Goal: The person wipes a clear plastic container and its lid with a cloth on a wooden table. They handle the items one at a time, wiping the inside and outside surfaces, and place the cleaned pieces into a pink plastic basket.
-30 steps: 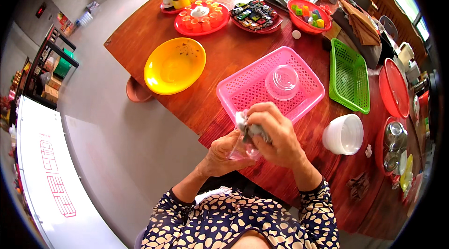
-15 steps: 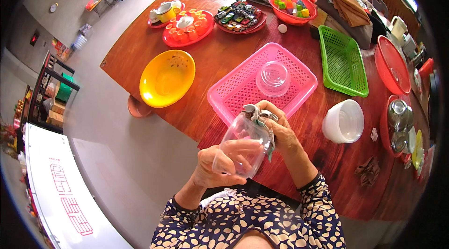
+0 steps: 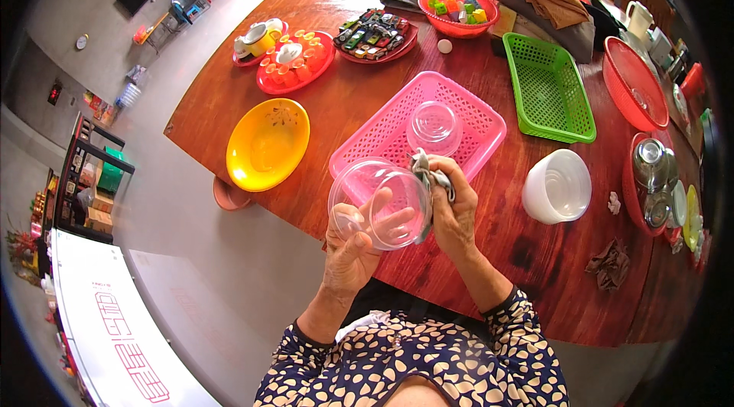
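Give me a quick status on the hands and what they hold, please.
Left hand cups clear round plastic bowl. Right hand presses grey cloth to its rim. Pink plastic basket just beyond, apart.

A bowl point(image 3: 434, 126) sits in the basket point(image 3: 382, 139); a dish point(image 3: 267, 144) lies left, a tub point(image 3: 557, 186) right

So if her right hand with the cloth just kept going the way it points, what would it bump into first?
Probably the pink basket straight ahead of the right hand, then the clear bowl lying in it; depth is hard to judge.
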`<action>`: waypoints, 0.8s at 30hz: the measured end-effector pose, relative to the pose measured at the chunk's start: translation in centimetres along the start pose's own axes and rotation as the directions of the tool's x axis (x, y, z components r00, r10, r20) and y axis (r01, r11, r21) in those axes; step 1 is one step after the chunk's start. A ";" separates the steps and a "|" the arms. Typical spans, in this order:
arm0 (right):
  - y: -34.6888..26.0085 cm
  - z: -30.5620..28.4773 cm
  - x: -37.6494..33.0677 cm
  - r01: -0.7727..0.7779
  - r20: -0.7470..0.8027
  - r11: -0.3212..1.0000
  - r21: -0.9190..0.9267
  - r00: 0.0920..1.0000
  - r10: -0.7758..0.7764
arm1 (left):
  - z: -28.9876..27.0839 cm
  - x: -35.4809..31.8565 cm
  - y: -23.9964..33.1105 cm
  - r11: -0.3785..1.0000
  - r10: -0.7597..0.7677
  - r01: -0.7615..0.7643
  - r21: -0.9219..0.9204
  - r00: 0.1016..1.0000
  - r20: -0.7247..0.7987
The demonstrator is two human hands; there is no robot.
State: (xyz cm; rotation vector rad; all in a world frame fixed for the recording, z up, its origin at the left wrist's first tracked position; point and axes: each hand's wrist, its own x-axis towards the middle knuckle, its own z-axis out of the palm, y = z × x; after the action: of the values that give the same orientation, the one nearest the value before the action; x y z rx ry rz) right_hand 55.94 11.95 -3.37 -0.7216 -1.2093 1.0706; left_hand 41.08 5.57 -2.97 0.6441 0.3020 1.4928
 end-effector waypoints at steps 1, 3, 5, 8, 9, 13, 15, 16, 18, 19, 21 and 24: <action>0.0 -0.1 -0.4 0.093 0.005 0.993 -0.079 0.996 -0.093 | 0.2 0.0 0.0 0.999 -0.001 0.000 -0.042 1.000 -0.009; -0.6 -0.5 -1.5 0.129 0.048 0.973 -0.189 0.991 -0.122 | 0.4 0.3 -0.1 0.998 0.056 -0.057 -0.008 0.995 -0.080; -1.1 -1.3 -2.6 0.243 0.160 0.937 -0.251 0.965 -0.208 | 0.3 0.6 -0.2 0.996 0.089 -0.088 0.013 0.990 -0.109; -2.9 -1.8 -1.6 0.447 0.191 0.833 -0.326 0.894 -0.405 | -0.2 0.8 -0.4 0.997 0.071 -0.069 0.024 0.993 -0.094; -3.3 -2.0 -0.8 0.396 0.143 0.853 -0.341 0.918 -0.369 | -0.1 0.6 -0.8 0.999 0.040 -0.037 0.028 0.995 -0.093; -3.2 -1.6 1.7 0.285 0.233 0.876 -0.390 0.951 -0.205 | 0.7 0.4 -2.1 1.000 0.015 -0.015 0.013 0.998 -0.062; -2.7 -1.1 0.9 0.265 0.307 0.898 -0.351 0.939 -0.157 | 0.8 0.4 -1.9 1.000 0.017 -0.019 -0.023 0.995 -0.101; -2.4 -1.2 0.6 0.317 0.351 0.856 -0.408 0.920 -0.173 | 1.0 0.5 -1.9 1.000 0.025 -0.027 -0.016 0.995 -0.100; -2.1 -1.0 -0.1 0.359 0.354 0.827 -0.432 0.911 -0.211 | 1.0 0.3 -2.0 1.000 0.028 -0.029 -0.006 0.993 -0.113; -2.1 -1.0 -0.4 0.374 0.358 0.812 -0.447 0.907 -0.220 | 0.9 0.2 -2.1 1.000 0.022 -0.022 0.005 0.993 -0.116; -2.2 -1.3 -0.7 0.407 0.372 0.777 -0.480 0.897 -0.240 | 0.3 0.1 -2.3 1.000 0.013 -0.010 0.022 0.993 -0.120; -3.1 -1.4 -1.6 0.457 0.473 0.791 -0.407 0.846 -0.245 | -1.2 0.1 -2.7 0.998 0.036 -0.029 0.049 0.989 -0.144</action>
State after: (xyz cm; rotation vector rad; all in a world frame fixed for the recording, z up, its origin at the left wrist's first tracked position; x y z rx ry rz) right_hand 58.12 9.45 -1.56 -0.6385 -1.9457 0.5792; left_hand 42.63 6.06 -5.47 0.5810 0.4404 1.5709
